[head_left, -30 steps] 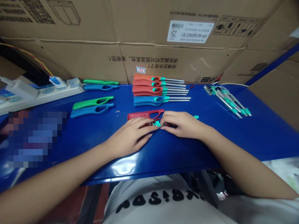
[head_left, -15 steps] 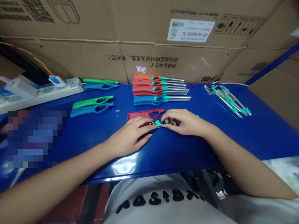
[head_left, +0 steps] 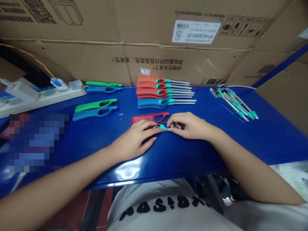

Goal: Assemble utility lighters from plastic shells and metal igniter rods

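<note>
Under both hands lies a red lighter casing half (head_left: 164, 131), mostly hidden by fingers, with a teal trigger piece (head_left: 163, 127) in it. My left hand (head_left: 137, 139) lies over the casing's left part, holding it against the table, index fingertip at the trigger and thumb apart. My right hand (head_left: 191, 126) has thumb and fingers pinched at the casing's right end, by the teal piece; the part inside the pinch is largely hidden. Just behind, another red casing half (head_left: 141, 118) rests on the blue table (head_left: 183, 157), close to my left fingers.
Behind stand several lighters with metal tubes, orange-red ones (head_left: 150, 93) and a blue one (head_left: 149, 103). Green (head_left: 91, 105) and blue casings (head_left: 90, 114) lie left, near small metal bits (head_left: 121, 114). Tube assemblies (head_left: 234, 104) lie right. A power strip (head_left: 48, 96) and cardboard (head_left: 96, 61) border the table.
My right fingers have shifted very slightly at the casing's right end. My left hand stays in place, and everything else on the table lies as before.
</note>
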### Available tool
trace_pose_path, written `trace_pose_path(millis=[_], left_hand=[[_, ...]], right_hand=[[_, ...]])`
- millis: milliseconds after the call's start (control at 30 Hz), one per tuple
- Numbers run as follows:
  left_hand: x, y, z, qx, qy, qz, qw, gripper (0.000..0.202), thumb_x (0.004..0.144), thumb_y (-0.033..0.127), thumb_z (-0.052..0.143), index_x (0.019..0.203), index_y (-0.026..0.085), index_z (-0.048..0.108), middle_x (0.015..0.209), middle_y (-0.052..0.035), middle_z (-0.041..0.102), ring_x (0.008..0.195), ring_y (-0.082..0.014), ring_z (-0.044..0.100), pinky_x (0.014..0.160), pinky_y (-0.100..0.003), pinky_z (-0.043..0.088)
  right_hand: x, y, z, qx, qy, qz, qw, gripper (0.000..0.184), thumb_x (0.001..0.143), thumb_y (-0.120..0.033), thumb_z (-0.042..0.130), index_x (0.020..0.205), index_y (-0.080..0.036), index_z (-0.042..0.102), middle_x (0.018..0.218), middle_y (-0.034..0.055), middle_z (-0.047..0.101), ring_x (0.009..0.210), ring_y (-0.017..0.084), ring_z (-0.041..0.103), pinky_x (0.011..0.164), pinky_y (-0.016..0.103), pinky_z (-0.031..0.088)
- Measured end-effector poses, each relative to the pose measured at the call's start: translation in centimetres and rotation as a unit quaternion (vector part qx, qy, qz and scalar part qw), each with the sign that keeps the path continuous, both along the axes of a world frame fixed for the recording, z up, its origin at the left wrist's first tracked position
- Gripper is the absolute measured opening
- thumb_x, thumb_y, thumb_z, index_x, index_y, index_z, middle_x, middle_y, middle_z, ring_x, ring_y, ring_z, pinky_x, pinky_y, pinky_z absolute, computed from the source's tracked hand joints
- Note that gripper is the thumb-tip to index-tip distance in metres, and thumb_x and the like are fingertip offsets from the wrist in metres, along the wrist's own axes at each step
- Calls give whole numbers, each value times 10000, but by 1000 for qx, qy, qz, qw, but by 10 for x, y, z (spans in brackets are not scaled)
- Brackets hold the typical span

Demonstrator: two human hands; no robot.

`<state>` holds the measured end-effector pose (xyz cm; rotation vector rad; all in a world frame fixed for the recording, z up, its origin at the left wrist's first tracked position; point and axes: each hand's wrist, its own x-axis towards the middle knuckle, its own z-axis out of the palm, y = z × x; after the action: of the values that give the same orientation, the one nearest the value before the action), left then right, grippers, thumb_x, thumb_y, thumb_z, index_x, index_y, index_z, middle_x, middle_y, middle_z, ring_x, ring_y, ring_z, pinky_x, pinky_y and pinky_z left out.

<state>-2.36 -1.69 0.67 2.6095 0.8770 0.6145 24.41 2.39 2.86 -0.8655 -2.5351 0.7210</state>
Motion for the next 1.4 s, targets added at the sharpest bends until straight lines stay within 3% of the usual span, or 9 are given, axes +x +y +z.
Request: trace_pose_path(millis=[600,800,1067,1400], left_hand=[[0,0,1,2,-20,-9,1000,408,999,180,522,1383,277,622,1344,-120,604,1270,-266,565,1092,-486,486],[0,0,-1,-1,-17,-14,1000,430,997,173,521,1407,273,600,1368,-128,586,1292,-269,549,1106,-494,477],[0,0,-1,15,-2,-12,1000,394,998,188,526,1382,190,615,1353,-154,587,1281,-278,548,1100,-472,475],[-1,0,1,16,15,-8,1000,374,1021,224,502,1376,212,620,1361,-139,589,1293,-277,537,1101,-478,467]], right_hand=[[-2,-2,-2,33,-25,-4,999,71,948,-215,598,967,-197,664,851,17,683,695,129,570,652,244,402],[-3,-6,1,73,-55,12,996,124,991,-233,540,986,-202,660,954,48,708,800,158,620,688,261,417],[5,-3,7,50,-61,15,997,123,937,-183,588,1025,-198,673,1019,55,695,836,159,631,695,258,440],[2,-3,4,51,-66,15,996,104,959,-205,588,1007,-190,678,996,57,693,854,167,640,735,270,460]])
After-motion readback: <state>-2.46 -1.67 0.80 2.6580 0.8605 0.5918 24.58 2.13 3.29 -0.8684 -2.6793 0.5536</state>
